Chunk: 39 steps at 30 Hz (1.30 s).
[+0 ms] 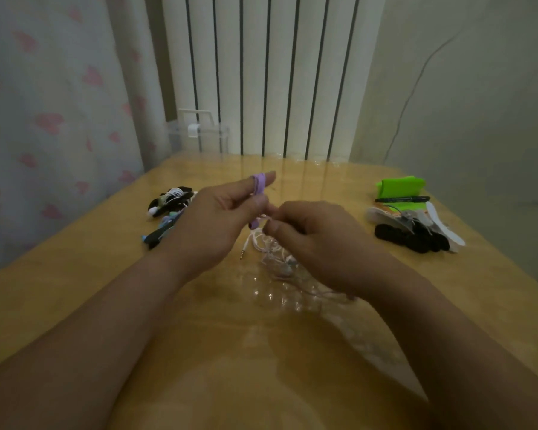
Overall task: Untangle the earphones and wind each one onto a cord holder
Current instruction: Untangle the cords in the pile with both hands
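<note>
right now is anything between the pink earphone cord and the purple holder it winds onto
Nothing visible does. The left hand holds the purple holder; the right hand pinches the pink cord right beside it.

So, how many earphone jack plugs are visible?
1: a jack plug at the end of the pale cord, beside the left hand. Others may be hidden in the bundles at left.

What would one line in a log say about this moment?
left hand: holds purple holder | right hand: pinches white cord beside it | rest of cord: loose on table | wound sets: far left
</note>
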### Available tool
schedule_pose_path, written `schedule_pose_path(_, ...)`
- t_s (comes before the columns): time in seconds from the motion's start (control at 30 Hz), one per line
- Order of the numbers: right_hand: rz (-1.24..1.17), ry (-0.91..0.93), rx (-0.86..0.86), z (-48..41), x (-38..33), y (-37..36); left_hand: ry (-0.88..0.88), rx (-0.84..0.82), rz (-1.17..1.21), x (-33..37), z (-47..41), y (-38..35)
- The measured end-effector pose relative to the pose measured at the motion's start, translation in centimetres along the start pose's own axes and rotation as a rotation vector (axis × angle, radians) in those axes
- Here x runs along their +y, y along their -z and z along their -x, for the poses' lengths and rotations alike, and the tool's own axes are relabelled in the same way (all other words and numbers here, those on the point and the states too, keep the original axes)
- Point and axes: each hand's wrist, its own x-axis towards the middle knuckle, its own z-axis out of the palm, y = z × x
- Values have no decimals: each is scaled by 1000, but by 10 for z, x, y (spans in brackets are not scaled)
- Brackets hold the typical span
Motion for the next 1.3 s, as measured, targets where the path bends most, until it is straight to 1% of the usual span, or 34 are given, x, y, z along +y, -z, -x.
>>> schedule_pose_path(0.03, 10, -10, 34, 0, 1, 5, -27, -58, -61, -1, 1, 0)
schedule_pose_path(0.07, -32, -19, 71, -1, 3, 11, -46, -107, -134, -1, 1, 0)
schedule_pose_path(0.1, -132, -32, 105, -1, 5, 18, -55, -151, -178, -2, 1, -1)
schedule_pose_path(0.13, -259, -44, 135, -2, 7, 24, -45, -191, -170, -2, 1, -1)
schedule_pose_path(0.17, -381, -55, 159, -2, 8, 30, -15, -243, -99, -2, 1, -1)
schedule_pose_path(0.2, -480, -63, 166, -2, 10, 34, 29, -314, 22, -1, 2, -1)
schedule_pose_path(0.27, -621, -71, 133, -2, 12, 37, 110, -479, 283, 3, 4, 0)
schedule_pose_path(0.33, -726, -70, 70, -2, 15, 35, 139, -583, 493, 5, 7, 2)
schedule_pose_path(0.37, -771, -75, 43, -2, 16, 32, 138, -597, 592, 6, 8, 2)
schedule_pose_path(0.4, -802, -85, 24, -2, 16, 28, 127, -577, 672, 6, 8, 2)
schedule_pose_path(0.47, -754, -125, 17, -3, 15, 15, 109, -447, 748, 3, 5, 1)
schedule_pose_path(0.5, -702, -146, 14, -3, 12, 7, 113, -350, 735, 1, 2, 1)
schedule_pose_path(0.53, -672, -164, 7, -3, 9, 0, 108, -252, 668, -1, 0, 0)
schedule_pose_path(0.63, -709, -215, 1, -3, 0, -13, 50, -2, 243, 0, -1, -5)
schedule_pose_path(0.7, -815, -252, -8, -4, -4, -16, -30, 82, 49, -3, 1, -8)
schedule_pose_path(0.8, -956, -316, 32, -5, -6, -15, -131, 84, -162, -4, 2, -11)
schedule_pose_path(0.87, -967, -368, 59, -5, -4, -12, -194, 51, -274, -7, 2, -12)
schedule_pose_path(0.93, -924, -403, 73, -4, -4, -9, -235, 11, -337, -8, 2, -14)
schedule_pose_path(1.0, -892, -421, 87, -4, -5, -8, -254, -12, -369, -9, 3, -14)
schedule_pose_path(1.1, -876, -396, 95, -6, -3, -8, -288, -53, -402, -6, 2, -13)
schedule_pose_path(1.2, -804, -393, 71, -5, -3, -4, -318, -90, -402, -3, 2, -16)
schedule_pose_path(1.27, -720, -363, 55, -4, -4, 3, -288, -105, -341, -3, 3, -20)
schedule_pose_path(1.3, -655, -353, 80, -3, -3, 8, -241, -112, -267, -4, 3, -22)
